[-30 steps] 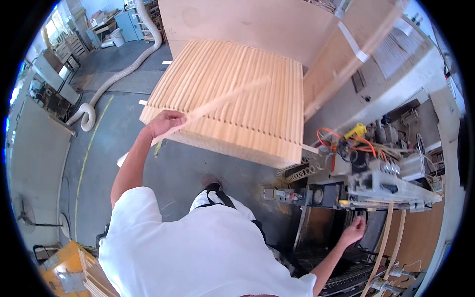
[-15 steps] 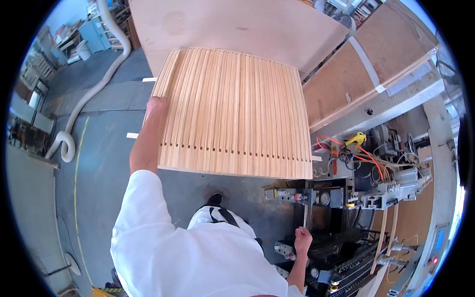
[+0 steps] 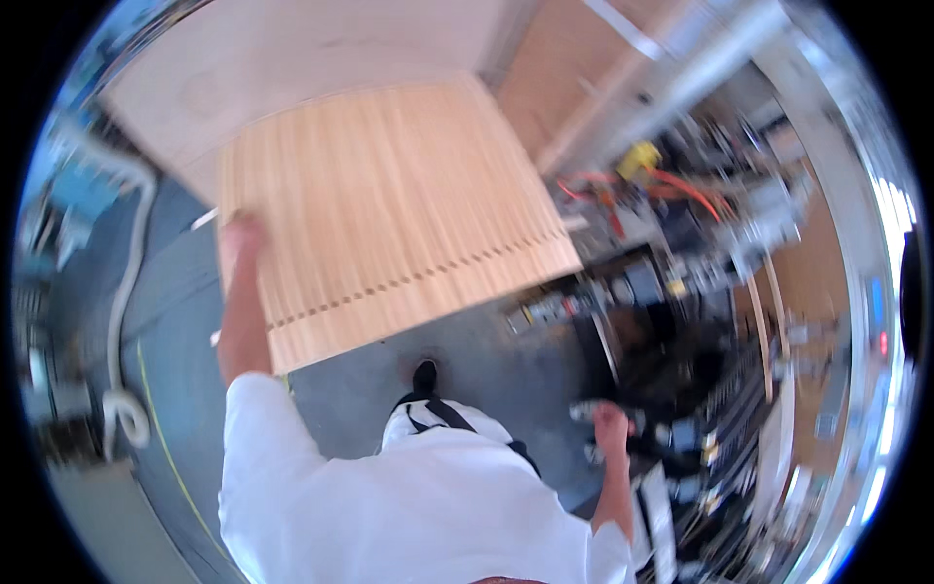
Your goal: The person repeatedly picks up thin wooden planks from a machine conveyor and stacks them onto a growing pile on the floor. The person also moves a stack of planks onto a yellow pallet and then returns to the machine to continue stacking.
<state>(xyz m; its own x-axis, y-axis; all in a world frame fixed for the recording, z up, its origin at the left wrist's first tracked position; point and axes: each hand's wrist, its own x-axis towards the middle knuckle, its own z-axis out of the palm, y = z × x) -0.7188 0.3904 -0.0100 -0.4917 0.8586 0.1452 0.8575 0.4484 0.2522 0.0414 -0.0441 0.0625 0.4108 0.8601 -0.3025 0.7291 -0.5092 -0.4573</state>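
Observation:
A row of pale wooden slats lies side by side in front of me, with a line of small holes across their near ends. My left hand touches the outermost slats at the left edge; motion smears its fingers, so its grip does not show. Thin light strips stick out from under the row, one strip at the left and another strip at the right. My right hand is low on the right, away from the slats and beside the machine, its fingers curled in with nothing visible in them.
A large pale board stands behind the slats. To the right is a machine with orange hoses and a yellow air gun. A white flexible duct runs along the grey floor at the left.
My view has turned right, so the slats and board appear tilted and farther left. The left hand remains at the slats' left edge. My right hand appears slightly higher, still curled.

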